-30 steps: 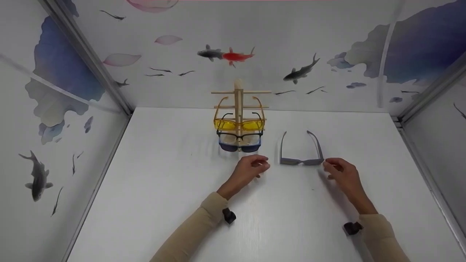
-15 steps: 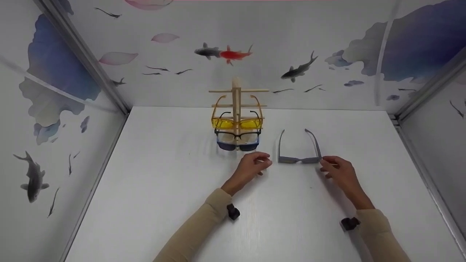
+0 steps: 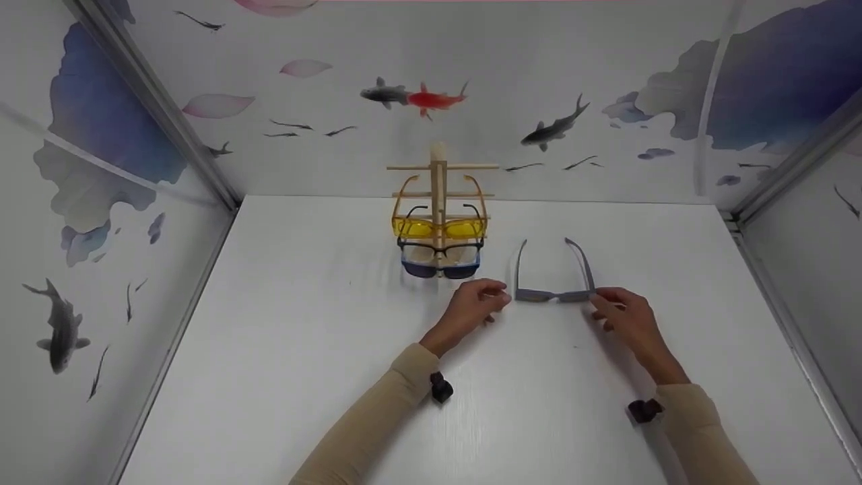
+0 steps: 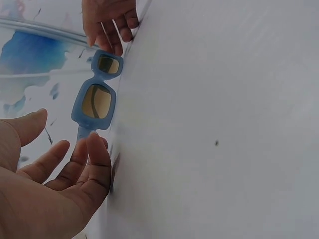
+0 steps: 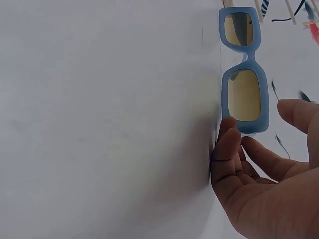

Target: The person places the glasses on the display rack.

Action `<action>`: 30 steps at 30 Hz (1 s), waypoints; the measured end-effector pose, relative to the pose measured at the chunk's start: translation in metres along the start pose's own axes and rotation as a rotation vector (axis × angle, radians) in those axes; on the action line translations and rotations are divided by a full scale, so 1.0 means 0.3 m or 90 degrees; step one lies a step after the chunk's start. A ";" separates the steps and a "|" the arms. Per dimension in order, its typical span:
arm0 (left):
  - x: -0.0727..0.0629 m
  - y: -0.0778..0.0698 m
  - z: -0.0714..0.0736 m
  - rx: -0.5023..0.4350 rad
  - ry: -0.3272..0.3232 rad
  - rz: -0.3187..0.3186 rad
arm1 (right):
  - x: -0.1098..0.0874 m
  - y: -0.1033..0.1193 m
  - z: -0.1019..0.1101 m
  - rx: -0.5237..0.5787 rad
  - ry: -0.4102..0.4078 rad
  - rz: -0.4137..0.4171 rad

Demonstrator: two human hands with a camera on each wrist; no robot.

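Blue-grey framed sunglasses (image 3: 539, 295) with amber-tinted lenses stand on the white table, temples unfolded and pointing to the back. My right hand (image 3: 626, 322) is at their right hinge corner; in the right wrist view its fingertips (image 5: 230, 142) meet or overlap the frame's end, while the thumb (image 5: 296, 115) is apart. To the left of the frame, my left hand (image 3: 468, 311) has relaxed, bent fingers and holds nothing. In the left wrist view its fingertips (image 4: 97, 144) appear just in front of the near end of the sunglasses (image 4: 94, 102); contact is unclear.
A wooden eyewear rack (image 3: 438, 182) stands behind my left hand. It bears yellow glasses (image 3: 465, 229), black-rimmed glasses (image 3: 461, 253) and dark blue sunglasses (image 3: 421, 271). Printed panels wall the white table (image 3: 303, 377) at the back and both sides.
My left hand has moved right, closer to the left corner of the sunglasses. The right hand stays at the right hinge. The head view has shifted slightly.
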State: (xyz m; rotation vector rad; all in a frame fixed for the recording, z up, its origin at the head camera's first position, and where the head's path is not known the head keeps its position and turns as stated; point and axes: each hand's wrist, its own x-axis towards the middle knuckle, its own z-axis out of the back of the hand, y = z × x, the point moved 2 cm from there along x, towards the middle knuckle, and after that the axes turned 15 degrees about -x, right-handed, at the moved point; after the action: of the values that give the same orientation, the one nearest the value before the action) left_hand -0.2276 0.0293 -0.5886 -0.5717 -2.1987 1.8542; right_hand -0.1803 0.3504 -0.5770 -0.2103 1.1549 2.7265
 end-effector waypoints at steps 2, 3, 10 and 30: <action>0.008 0.003 -0.005 -0.003 0.002 0.001 | 0.001 0.001 0.001 0.000 -0.001 -0.004; 0.013 0.005 -0.008 -0.005 0.003 0.002 | 0.002 0.001 0.001 -0.001 -0.001 -0.006; 0.039 0.008 -0.026 -0.020 0.005 0.019 | 0.009 0.000 -0.007 -0.008 -0.002 -0.008; 0.094 0.030 -0.053 -0.069 -0.010 0.050 | 0.029 -0.008 -0.015 -0.024 -0.013 -0.024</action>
State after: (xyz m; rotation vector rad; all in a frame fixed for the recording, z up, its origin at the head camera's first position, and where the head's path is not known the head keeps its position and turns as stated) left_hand -0.2453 0.0566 -0.5971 -0.6747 -2.3302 1.7917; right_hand -0.1881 0.3497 -0.5835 -0.2064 1.0833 2.7129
